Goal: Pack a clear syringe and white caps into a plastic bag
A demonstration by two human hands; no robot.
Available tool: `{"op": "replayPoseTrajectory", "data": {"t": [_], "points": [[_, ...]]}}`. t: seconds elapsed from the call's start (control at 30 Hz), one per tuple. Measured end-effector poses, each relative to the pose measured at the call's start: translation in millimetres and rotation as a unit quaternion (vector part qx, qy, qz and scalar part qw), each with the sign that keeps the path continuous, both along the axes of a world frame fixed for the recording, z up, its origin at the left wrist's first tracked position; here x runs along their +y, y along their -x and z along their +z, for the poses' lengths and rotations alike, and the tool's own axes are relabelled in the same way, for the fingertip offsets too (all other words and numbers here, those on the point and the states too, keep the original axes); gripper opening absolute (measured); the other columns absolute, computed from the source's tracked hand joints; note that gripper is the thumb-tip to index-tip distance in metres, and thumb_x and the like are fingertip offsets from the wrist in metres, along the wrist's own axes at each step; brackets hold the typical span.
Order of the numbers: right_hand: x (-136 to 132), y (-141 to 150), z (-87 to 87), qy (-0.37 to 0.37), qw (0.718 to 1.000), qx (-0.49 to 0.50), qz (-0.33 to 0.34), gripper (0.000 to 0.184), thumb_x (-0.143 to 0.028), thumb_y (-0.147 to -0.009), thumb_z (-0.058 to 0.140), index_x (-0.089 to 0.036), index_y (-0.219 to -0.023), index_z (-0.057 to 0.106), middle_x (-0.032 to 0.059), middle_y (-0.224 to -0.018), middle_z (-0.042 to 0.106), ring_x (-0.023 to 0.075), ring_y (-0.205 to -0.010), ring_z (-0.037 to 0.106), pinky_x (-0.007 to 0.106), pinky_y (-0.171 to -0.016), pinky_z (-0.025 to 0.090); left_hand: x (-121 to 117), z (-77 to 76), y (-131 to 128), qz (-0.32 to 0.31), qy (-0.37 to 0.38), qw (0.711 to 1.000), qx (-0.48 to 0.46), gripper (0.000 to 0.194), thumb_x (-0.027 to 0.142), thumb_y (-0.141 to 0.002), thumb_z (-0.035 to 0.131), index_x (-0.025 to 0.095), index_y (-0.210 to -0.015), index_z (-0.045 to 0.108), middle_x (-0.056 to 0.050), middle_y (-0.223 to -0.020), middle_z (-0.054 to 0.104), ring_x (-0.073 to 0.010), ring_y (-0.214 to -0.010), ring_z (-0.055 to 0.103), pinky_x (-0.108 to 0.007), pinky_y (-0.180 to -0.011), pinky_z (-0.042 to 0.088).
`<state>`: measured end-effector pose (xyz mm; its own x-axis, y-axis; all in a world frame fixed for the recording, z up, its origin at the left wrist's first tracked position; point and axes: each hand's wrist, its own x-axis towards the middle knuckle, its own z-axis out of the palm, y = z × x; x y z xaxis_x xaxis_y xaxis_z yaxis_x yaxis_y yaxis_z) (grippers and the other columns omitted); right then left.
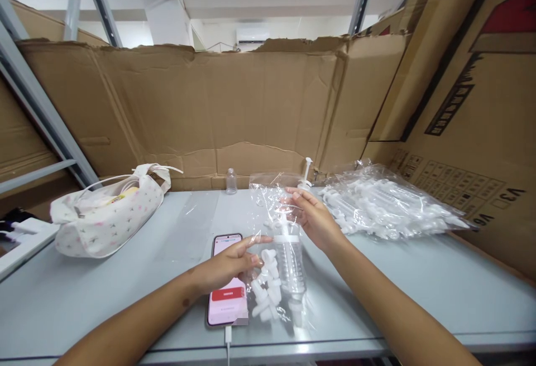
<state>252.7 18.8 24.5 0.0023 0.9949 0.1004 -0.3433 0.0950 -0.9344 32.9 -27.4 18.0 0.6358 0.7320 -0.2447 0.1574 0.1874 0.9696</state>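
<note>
A clear plastic bag (262, 215) lies over the front middle of the table, between my two hands. Inside it are a clear ribbed, syringe-like cylinder (292, 268) with a white collar and plunger, and several white plastic nozzle-like pieces (268, 288). My left hand (232, 263) has its thumb and lower fingers closed at the bag's left side, the index finger stretched over it toward the collar. At the bag's upper right, my right hand (312, 218) has its fingers closed on the film near the opening. Below my left hand lies a lit phone (228, 307), partly covered.
Packed bags of similar white parts (385, 201) are heaped at the right. At the back stand a small clear bottle (231, 181) and a white plunger piece (307, 171). A flat clear bag (186, 232), a patterned cloth pouch (111, 226) and a power strip (27, 237) occupy the left. Cardboard (209, 104) walls the back.
</note>
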Motion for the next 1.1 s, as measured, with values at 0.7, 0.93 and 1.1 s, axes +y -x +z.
{"op": "replayPoseTrajectory", "data": {"t": [0.7,0.93,1.1], "points": [[3,-3,-4.4,-0.050,0.999,0.004,0.004,0.024,-0.037,-0.076,0.066,-0.026,-0.096,0.060,0.0005,-0.079,0.071,0.0145,-0.063,0.068,0.026,-0.062,0.052,4,-11.7,1,-0.051,-0.051,0.997,-0.028,0.060,0.043,-0.081,0.060,0.025,-0.133,0.036,-0.003,-0.085,0.059,-0.0157,-0.078,0.056,-0.034,-0.080,0.040],[-8,7,-3.3,-0.010,0.986,-0.049,0.161,0.029,-0.039,-0.076,0.065,-0.022,-0.099,0.057,0.0039,-0.079,0.071,0.0199,-0.067,0.070,0.033,-0.064,0.054,18,1.0,2,0.172,-0.166,0.968,-0.081,0.054,0.047,-0.081,0.057,0.020,-0.124,0.037,-0.007,-0.094,0.062,-0.0163,-0.072,0.061,-0.032,-0.069,0.047],[-14,14,-6.6,-0.012,0.973,-0.089,0.212,0.027,-0.042,-0.081,0.058,-0.022,-0.100,0.057,0.0037,-0.078,0.070,0.0188,-0.066,0.069,0.032,-0.062,0.052,23,4.0,9,0.205,-0.237,0.948,-0.056,0.029,0.037,-0.084,0.053,0.019,-0.105,0.047,0.006,-0.060,0.049,-0.0097,-0.054,0.047,-0.024,-0.057,0.040]]}}
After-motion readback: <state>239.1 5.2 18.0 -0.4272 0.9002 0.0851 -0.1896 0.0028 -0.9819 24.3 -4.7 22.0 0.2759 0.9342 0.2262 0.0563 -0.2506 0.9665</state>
